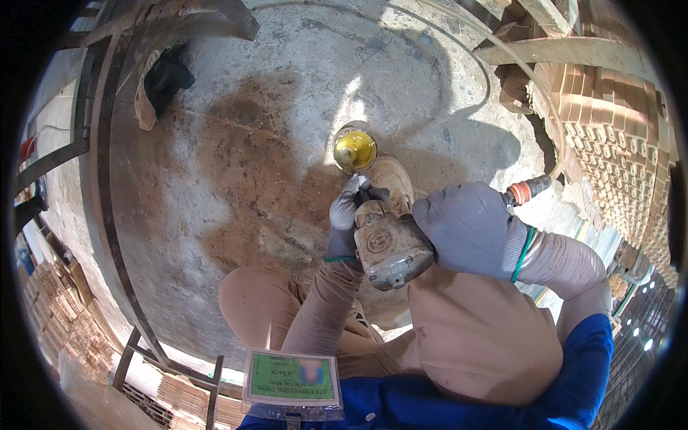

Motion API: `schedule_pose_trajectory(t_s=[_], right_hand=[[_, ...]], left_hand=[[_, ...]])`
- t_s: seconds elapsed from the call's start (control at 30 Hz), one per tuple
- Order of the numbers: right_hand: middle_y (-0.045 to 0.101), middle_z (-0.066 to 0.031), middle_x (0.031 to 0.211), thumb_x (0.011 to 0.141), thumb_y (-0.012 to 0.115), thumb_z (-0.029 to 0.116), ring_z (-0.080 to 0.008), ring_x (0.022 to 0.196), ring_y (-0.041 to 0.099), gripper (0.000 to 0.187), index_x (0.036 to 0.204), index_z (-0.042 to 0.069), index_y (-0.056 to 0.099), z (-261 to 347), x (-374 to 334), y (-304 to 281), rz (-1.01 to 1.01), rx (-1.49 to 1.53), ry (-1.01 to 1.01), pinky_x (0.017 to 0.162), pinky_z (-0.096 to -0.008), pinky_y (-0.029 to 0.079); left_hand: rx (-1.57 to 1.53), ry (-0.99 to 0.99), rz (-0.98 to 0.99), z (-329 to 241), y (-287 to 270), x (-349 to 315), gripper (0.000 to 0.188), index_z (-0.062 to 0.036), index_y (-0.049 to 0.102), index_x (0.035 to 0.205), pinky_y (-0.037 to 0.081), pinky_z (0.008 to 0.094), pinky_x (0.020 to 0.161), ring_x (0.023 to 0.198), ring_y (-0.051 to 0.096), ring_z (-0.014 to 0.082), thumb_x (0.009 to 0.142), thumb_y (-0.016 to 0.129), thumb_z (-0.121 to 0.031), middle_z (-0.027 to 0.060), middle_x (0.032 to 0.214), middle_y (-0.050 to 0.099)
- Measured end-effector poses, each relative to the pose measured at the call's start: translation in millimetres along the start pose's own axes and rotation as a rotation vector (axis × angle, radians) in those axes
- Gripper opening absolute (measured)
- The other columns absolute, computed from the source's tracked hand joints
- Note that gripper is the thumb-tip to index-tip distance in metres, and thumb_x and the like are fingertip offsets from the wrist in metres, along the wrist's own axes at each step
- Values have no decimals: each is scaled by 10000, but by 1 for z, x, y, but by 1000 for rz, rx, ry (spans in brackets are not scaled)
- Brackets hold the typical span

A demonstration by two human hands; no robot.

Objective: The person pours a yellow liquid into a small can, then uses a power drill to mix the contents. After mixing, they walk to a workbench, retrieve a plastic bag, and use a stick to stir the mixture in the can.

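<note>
At frame centre, the right hand (469, 228) is clamped on the pneumatic wrench (387, 244); the left hand (347, 215) grips its nose. Keeping it square over the yellow cap (355, 150) looks wise.

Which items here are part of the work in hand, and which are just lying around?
In use:
right hand
left hand
pneumatic impact wrench
air hose
yellow cap

Lying about:
dark cloth
stacked bricks
wooden planks
</note>
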State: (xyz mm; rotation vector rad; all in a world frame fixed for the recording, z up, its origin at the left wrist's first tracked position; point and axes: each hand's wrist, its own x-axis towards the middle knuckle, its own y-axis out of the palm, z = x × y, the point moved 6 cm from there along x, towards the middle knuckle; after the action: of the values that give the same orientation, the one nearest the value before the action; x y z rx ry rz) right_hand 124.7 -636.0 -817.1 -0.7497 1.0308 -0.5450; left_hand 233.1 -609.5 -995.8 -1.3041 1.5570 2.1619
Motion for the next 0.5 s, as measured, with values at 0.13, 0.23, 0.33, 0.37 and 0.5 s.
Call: schedule_pose_trajectory(t_s=[0.13,0.23,0.33,0.37,0.5], right_hand=[[590,-125,674,689,599,180,-290,625,624,255,877,13,555,-4,-5,4,21,73,38,528,-375,492],[597,-131,682,685,608,191,-294,637,629,267,875,12,554,-4,-8,6,47,60,39,539,-392,492],[600,-136,691,682,613,194,-301,650,631,274,874,8,554,-5,-10,6,69,59,48,548,-406,490],[600,-136,691,681,615,195,-301,651,631,279,877,6,556,-6,-10,6,77,65,56,547,-406,490],[587,-128,700,637,634,212,-288,631,612,296,841,15,550,-9,-14,9,73,58,73,532,-398,481]], left_hand=[[-16,-13,-66,4,8,-9,178,-104,531,868,513,309,621,686,594,189,933,490,-265,69,725,567],[64,45,-118,4,13,-16,185,-108,522,865,511,307,661,712,594,185,947,463,-263,74,738,574],[47,69,-77,5,19,-17,198,-107,512,859,508,310,685,726,586,182,963,426,-252,78,748,575],[58,63,-75,6,21,-18,202,-106,508,857,508,311,686,727,583,183,967,416,-247,78,750,573],[100,39,-104,9,24,-18,211,-99,491,853,512,320,680,737,578,190,975,388,-237,77,747,555]])
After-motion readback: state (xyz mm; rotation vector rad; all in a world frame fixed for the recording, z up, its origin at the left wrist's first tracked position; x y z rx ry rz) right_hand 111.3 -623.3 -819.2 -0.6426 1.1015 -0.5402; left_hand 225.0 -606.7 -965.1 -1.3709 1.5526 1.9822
